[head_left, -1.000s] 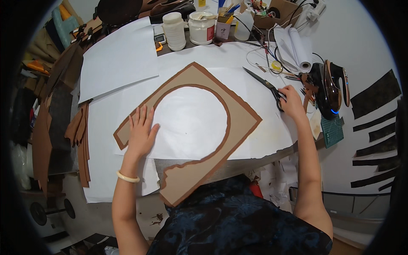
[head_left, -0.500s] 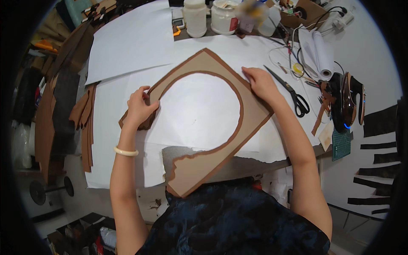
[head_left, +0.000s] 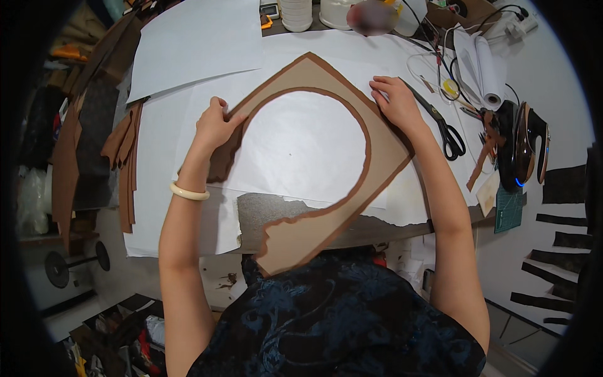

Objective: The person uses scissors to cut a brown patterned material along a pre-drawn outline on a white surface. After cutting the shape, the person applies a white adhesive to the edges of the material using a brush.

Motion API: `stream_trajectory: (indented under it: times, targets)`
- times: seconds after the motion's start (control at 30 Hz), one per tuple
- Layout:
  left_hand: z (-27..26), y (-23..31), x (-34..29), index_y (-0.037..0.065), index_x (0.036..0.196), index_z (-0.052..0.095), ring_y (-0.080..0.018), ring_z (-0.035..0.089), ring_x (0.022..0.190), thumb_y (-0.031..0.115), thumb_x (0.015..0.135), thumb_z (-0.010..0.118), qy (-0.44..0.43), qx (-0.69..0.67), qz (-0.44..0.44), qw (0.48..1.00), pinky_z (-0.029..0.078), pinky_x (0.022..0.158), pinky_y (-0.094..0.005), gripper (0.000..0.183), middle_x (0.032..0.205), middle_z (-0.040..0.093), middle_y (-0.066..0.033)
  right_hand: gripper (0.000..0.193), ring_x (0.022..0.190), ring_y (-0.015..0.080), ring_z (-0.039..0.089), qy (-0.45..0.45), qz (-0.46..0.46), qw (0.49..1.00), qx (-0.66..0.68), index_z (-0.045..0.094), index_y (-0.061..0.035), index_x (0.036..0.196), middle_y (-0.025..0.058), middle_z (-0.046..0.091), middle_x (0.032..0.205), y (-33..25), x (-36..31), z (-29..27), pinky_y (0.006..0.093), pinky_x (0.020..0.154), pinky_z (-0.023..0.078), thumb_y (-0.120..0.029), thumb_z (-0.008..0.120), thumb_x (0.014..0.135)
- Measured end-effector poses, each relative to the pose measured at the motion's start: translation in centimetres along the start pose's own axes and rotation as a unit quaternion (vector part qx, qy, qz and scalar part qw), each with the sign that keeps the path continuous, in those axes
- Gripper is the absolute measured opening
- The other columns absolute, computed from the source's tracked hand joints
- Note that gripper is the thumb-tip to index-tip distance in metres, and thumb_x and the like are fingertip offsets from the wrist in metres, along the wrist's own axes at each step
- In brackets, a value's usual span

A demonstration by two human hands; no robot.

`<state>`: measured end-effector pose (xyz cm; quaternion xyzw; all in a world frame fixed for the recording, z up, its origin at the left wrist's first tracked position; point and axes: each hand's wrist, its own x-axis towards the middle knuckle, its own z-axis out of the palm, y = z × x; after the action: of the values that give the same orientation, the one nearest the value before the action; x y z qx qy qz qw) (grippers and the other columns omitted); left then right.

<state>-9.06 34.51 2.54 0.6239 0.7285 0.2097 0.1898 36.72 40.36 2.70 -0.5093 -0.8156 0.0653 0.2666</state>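
A tan leather-like sheet with brown edges (head_left: 342, 217) lies slantwise on white paper (head_left: 292, 147). It has a large rounded cut-out and a wavy inner edge near its bottom end, which hangs over the table's front edge by my body. My left hand (head_left: 217, 124) grips the sheet's left arm, thumb on the inner side and fingers round the outer side. By the upper right edge, my right hand (head_left: 399, 103) has its fingers apart, with nothing held in them; its lower side is at the sheet's edge. Black-handled scissors (head_left: 443, 125) lie just right of that hand.
To the right stand a dark iron (head_left: 518, 147) with a blue light, a green cutting mat (head_left: 507, 210) and a paper roll (head_left: 487, 72). White jars (head_left: 295, 14) line the back. Brown leather pieces (head_left: 125, 147) hang at the left. Torn grey material (head_left: 267, 210) shows at the front edge.
The fingers of my right hand have loosened from the sheet's edge and spread. My left hand keeps its hold. The whole view has shifted, so the table appears higher in it.
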Motion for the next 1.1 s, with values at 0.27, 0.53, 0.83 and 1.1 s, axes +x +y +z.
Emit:
stream_trajectory:
  times: [0.27, 0.53, 0.83, 1.1]
  targets:
    - [3.0, -1.2, -1.4, 0.003, 0.106, 0.065, -0.0337, 0.07, 0.082, 0.017, 0.103, 0.068, 0.152, 0.069, 0.139, 0.976, 0.053, 0.075, -0.0444, 0.015, 0.086, 0.073, -0.0121, 0.027, 0.121, 0.0347, 0.066, -0.015, -0.006, 1.0, 0.004, 0.079, -0.0035, 0.118, 0.0144, 0.074, 0.129, -0.6, 0.5, 0.2, 0.0434, 0.106, 0.052, -0.018, 0.071, 0.097]
    - [-5.9, 7.9, -3.7, 0.007, 0.123, 0.054, -0.0059, 0.05, 0.07, 0.008, 0.107, 0.063, 0.113, -0.189, 0.155, 0.963, 0.039, 0.06, -0.0245, 0.018, 0.08, 0.065, -0.0012, 0.036, 0.127, 0.0335, 0.062, -0.046, -0.051, 0.996, -0.06, 0.075, -0.0107, 0.13, 0.0107, 0.069, 0.141, 1.5, 1.3, 0.3, 0.0454, 0.106, 0.053, -0.024, 0.074, 0.096]
    - [-11.2, 4.3, 5.6, 0.003, 0.126, 0.064, -0.0069, 0.058, 0.072, 0.01, 0.105, 0.069, -0.019, -0.266, 0.043, 0.963, 0.045, 0.06, -0.0253, 0.022, 0.085, 0.07, -0.0022, 0.042, 0.14, 0.0354, 0.056, -0.162, -0.103, 0.981, 0.015, 0.069, -0.0101, 0.14, 0.0145, 0.06, 0.154, 4.0, 5.8, 0.1, 0.044, 0.116, 0.048, -0.009, 0.07, 0.098]
    - [-5.1, -0.1, 5.9, -0.003, 0.118, 0.072, -0.0095, 0.065, 0.086, 0.01, 0.102, 0.073, -0.044, -0.192, 0.063, 0.978, 0.054, 0.079, -0.0284, 0.021, 0.098, 0.076, -0.0045, 0.03, 0.133, 0.0351, 0.061, -0.084, -0.025, 0.996, 0.025, 0.073, -0.0052, 0.131, 0.0158, 0.067, 0.143, 0.4, 1.4, -2.1, 0.0429, 0.114, 0.049, -0.01, 0.062, 0.104]
